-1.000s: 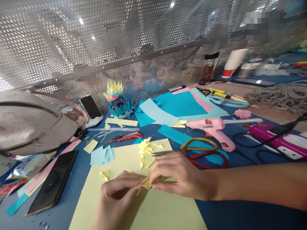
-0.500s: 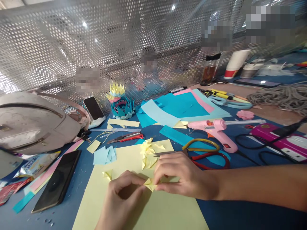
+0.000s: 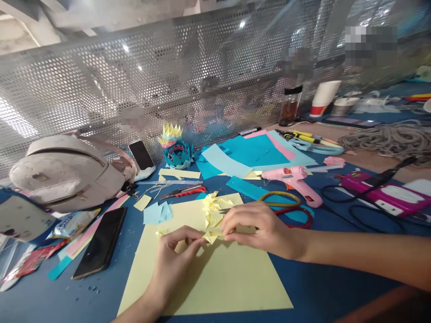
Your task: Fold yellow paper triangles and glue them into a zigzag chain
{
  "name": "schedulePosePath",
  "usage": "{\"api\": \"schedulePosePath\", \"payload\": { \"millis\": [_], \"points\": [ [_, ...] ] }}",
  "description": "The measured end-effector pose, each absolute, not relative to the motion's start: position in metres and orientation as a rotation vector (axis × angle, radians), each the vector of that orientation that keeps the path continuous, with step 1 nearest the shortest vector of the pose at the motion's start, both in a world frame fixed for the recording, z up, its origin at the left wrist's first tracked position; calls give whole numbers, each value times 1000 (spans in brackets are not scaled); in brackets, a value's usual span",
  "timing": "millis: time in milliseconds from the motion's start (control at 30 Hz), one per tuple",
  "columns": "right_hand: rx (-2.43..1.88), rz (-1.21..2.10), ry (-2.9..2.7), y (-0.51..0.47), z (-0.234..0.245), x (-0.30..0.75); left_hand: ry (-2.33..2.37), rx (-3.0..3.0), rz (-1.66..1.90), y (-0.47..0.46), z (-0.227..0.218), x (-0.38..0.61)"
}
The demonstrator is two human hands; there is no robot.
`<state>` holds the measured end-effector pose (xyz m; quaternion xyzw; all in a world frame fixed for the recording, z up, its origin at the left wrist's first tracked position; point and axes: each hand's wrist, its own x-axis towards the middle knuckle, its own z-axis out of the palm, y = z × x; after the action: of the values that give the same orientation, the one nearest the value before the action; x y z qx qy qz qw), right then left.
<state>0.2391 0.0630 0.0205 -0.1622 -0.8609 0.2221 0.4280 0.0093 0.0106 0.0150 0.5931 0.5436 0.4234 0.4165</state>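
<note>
Both my hands pinch one small folded yellow paper piece [image 3: 212, 235] just above a large pale yellow sheet [image 3: 208, 273] on the blue table. My left hand [image 3: 175, 258] grips its left end with thumb and fingers closed. My right hand [image 3: 259, 229] holds its right end, fingers curled over it. A little pile of folded yellow pieces [image 3: 212, 208] lies right behind the hands, and one more yellow piece [image 3: 160, 233] sits to the left.
Red and yellow scissors [image 3: 286, 206], a pink glue gun [image 3: 292, 177] and a red cutter [image 3: 183, 192] lie behind the sheet. A black phone [image 3: 101, 242] and a beige bag [image 3: 67, 172] are at left. Blue and pink paper sheets [image 3: 252, 152], a paper flower [image 3: 177, 146] and a pink power strip [image 3: 387, 195] lie farther back.
The camera has tilted up and pulled back, so everything sits lower and smaller. My hands keep the same pinch on the yellow piece, with fingers shifting slightly on it.
</note>
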Motion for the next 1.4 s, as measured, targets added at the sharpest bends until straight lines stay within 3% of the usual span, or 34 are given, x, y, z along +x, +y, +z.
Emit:
{"api": "schedulePosePath", "payload": {
  "millis": [267,467,700,900,1400],
  "points": [
    [-1010,344,-2124,30,40,305,1239,1754,1108,6,13,-14],
    [-1591,92,-1742,24,36,395,1260,1818,1177,-1,4,-44],
    [-1622,350,-1752,49,23,412,1348,1766,1175,-7,5,-47],
    [-1692,186,-1822,71,20,377,1287,1865,1128,-15,9,-47],
    [-1640,461,-1704,77,47,374,1312,1867,1122,-2,8,-48]
  ]
}}
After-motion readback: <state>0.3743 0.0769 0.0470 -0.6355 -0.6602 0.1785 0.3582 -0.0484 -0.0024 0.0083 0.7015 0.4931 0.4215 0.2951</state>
